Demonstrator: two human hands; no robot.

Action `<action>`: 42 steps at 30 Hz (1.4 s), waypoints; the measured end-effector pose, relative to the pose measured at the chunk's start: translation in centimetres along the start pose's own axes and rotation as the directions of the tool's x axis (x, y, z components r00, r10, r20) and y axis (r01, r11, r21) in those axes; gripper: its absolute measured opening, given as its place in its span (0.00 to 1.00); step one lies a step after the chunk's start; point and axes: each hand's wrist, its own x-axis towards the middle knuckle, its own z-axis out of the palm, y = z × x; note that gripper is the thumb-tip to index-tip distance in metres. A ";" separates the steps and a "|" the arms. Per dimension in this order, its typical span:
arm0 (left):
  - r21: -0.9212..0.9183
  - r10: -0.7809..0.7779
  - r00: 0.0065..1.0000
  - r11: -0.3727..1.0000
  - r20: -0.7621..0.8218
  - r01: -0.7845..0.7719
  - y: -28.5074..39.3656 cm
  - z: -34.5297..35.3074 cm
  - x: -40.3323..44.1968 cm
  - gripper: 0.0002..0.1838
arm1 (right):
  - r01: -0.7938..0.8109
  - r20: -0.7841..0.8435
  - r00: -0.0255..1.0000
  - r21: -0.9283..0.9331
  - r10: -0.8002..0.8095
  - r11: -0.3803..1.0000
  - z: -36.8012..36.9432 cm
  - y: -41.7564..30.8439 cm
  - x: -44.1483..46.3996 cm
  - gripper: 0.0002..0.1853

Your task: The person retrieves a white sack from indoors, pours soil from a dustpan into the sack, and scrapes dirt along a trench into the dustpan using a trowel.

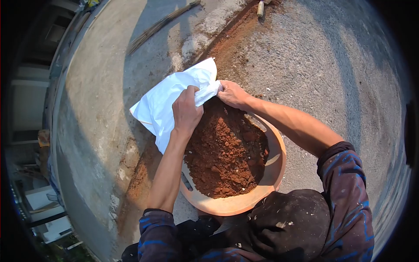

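Note:
A white sack (168,98) is held between both hands at the far left rim of a round orange tub. My left hand (187,109) is closed on the near side of the sack's edge. Gripping the right end of the same edge, my right hand (232,94) has its fingers wrapped in the cloth. The tub (235,204) holds a heap of reddish-brown soil (224,150), with loose clods and small stones in it. The sack's mouth is bunched, and its inside is hidden.
A bundle of thin sticks (163,25) lies on the concrete at the upper left. A tool with a pale wooden handle (260,8) lies at the top. A soil-filled strip (139,174) crosses the ground diagonally. My knee (292,218) is against the tub's near side.

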 end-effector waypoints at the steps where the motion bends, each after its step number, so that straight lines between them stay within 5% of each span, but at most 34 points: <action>1: -0.034 0.032 0.999 0.999 -0.013 -0.032 0.2 0.3 0.0 0.17 | -0.004 0.000 1.000 -0.006 0.004 1.000 -0.6 -0.1 -0.4 0.12; 4: -0.156 0.073 0.997 0.985 0.015 -0.069 0.9 0.7 -0.2 0.17 | 0.105 0.012 0.994 -0.182 -0.105 0.978 -1.1 -2.0 -1.8 0.12; 6: -0.185 0.111 0.993 0.977 0.035 -0.102 1.3 1.0 -0.3 0.18 | 0.027 -0.273 0.956 -0.289 -0.109 0.957 -0.5 -2.0 -2.4 0.13; 10: -0.238 0.117 0.992 0.966 0.049 -0.102 2.1 1.1 -1.5 0.19 | 0.157 -0.264 0.931 -0.339 -0.254 0.928 -0.6 -1.7 -2.7 0.13; 12: -0.198 0.040 0.994 0.980 0.102 -0.019 2.0 0.5 -2.1 0.20 | 0.052 -0.147 0.984 -0.321 -0.104 0.946 -1.2 -1.4 -2.7 0.14; 14: -0.072 0.007 0.997 0.997 0.083 -0.001 1.7 -0.6 -3.0 0.21 | 0.154 -0.160 0.971 -0.158 -0.179 0.975 -1.0 0.7 -2.1 0.16; 18: 0.129 -0.140 0.974 0.985 0.177 0.118 -2.7 -2.6 -6.2 0.20 | 0.050 -0.068 0.995 -0.276 -0.072 0.960 -3.1 -1.3 -2.5 0.16; 21: 0.297 -0.134 0.985 0.950 0.108 0.096 -8.1 -2.9 -10.1 0.18 | 0.210 0.079 0.978 -0.429 -0.195 0.879 -4.6 -2.2 -2.9 0.15; 24: 0.057 -0.303 0.950 0.952 0.075 0.300 -11.6 -2.6 -12.6 0.13 | 0.375 0.088 0.921 -0.459 -0.379 0.805 -5.2 -2.1 -4.5 0.15; 29: -0.216 -0.364 0.926 0.901 0.095 0.377 -11.4 -3.8 -12.6 0.08 | 0.095 0.040 0.995 -0.493 -0.086 0.865 -6.2 -1.9 -6.6 0.14; 33: -0.257 -0.360 0.928 0.892 0.094 0.372 -11.5 -3.2 -14.2 0.10 | 0.073 -0.007 0.996 -0.425 -0.084 0.902 -6.4 -0.3 -7.9 0.15; 35: -0.342 -0.301 0.954 0.895 0.007 0.285 -11.4 -3.0 -14.2 0.12 | 0.229 0.000 0.949 -0.688 -0.316 0.688 -6.1 -0.6 -7.6 0.13; 39: -0.298 -0.272 0.959 0.924 -0.080 0.237 -10.3 -3.0 -14.2 0.15 | 0.342 0.047 0.907 -0.660 -0.418 0.668 -5.6 -0.9 -6.2 0.11; 42: -0.351 -0.282 0.958 0.893 0.051 0.282 -10.0 -3.8 -14.5 0.16 | 0.210 0.023 0.972 -0.539 -0.235 0.816 -6.0 -1.1 -6.7 0.10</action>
